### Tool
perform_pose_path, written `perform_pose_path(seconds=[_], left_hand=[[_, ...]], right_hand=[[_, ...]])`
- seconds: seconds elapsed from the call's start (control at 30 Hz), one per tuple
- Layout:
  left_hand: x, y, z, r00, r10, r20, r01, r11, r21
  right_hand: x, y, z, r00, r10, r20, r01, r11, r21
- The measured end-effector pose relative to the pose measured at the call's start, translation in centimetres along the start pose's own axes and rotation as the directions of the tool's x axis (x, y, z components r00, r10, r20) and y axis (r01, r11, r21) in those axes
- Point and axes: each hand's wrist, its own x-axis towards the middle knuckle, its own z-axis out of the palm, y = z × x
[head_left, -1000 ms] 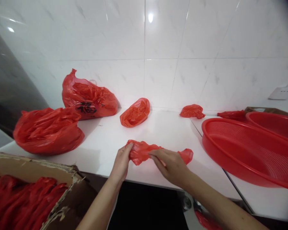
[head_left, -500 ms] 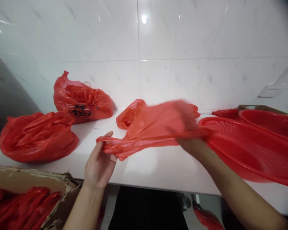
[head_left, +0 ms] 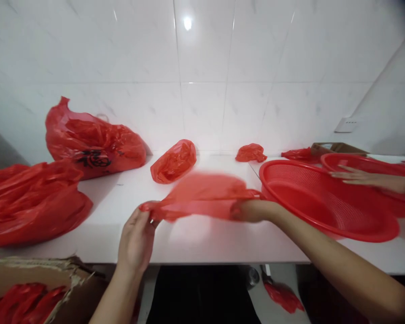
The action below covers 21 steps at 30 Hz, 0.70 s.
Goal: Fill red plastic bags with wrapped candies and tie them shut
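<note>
Your left hand [head_left: 137, 238] pinches the gathered end of a thin red plastic bag [head_left: 202, 193] between thumb and fingers; your right hand [head_left: 251, 210] is at the other end, but blur and film hide its fingertips, so you cannot tell from here whether they are closed. The bag is stretched out to the left of the nearer red perforated plastic basket [head_left: 286, 177], with a loose strip [head_left: 254, 192] near the basket's rim; contact is unclear. That strip could snag on the rim if you swing your right hand outward, and the film may tear or slip from your left pinch if you pull too hard. The bag looks translucent, slightly puffed along the middle, and creased near your left fingers; blur hides its finer folds.
</note>
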Motion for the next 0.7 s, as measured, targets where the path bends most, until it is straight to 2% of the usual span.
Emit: perform_pose_path(seconds=[0.07, 0.17, 0.27, 0.33, 0.4, 0.47, 0.53, 0.63, 0.7], left_hand=[[0.0, -0.4, -0.2, 0.998, -0.061, 0.000, 0.061, 0.997, 0.043], [0.1, -0.6, -0.3, 0.991, -0.132, -0.034, 0.132, 0.991, 0.011], [-0.1, -0.3, -0.3, 0.978, -0.194, -0.070, 0.195, 0.981, 0.013], [-0.3, 0.1, -0.4, 0.971, -0.224, -0.080, 0.226, 0.974, 0.017], [-0.7, 0.6, -0.5, 0.964, -0.244, -0.109, 0.245, 0.970, -0.007], [-1.1, 1.1, -0.7, 0.948, -0.271, -0.168, 0.268, 0.963, -0.041], [-1.4, 1.6, -0.8, 0.926, -0.306, -0.221, 0.301, 0.952, -0.057], [-1.7, 2.4, -0.7, 0.904, -0.343, -0.255, 0.346, 0.938, -0.032], [-1.8, 2.9, -0.6, 0.893, -0.360, -0.272, 0.372, 0.928, -0.008]], right_hand=[[0.1, -0.4, -0.3, 0.992, 0.041, 0.116, -0.049, 0.996, 0.071], [0.4, -1.5, -1.1, 0.980, 0.169, 0.100, -0.189, 0.952, 0.241], [-0.4, -3.3, -2.5, 0.995, 0.061, 0.078, -0.089, 0.887, 0.453], [-1.8, -4.3, -3.7, 1.000, 0.011, 0.005, -0.012, 0.843, 0.538], [-3.5, -4.4, -4.9, 0.983, 0.100, -0.155, 0.003, 0.832, 0.554], [-5.2, -3.5, -5.5, 0.922, 0.249, -0.298, -0.067, 0.857, 0.510], [-6.9, -1.8, -5.7, 0.866, 0.352, -0.355, -0.190, 0.888, 0.418], [-9.5, 1.5, -6.2, 0.827, 0.415, -0.379, -0.371, 0.910, 0.187], [-11.7, 3.9, -7.1, 0.794, 0.440, -0.421, -0.500, 0.865, -0.039]])
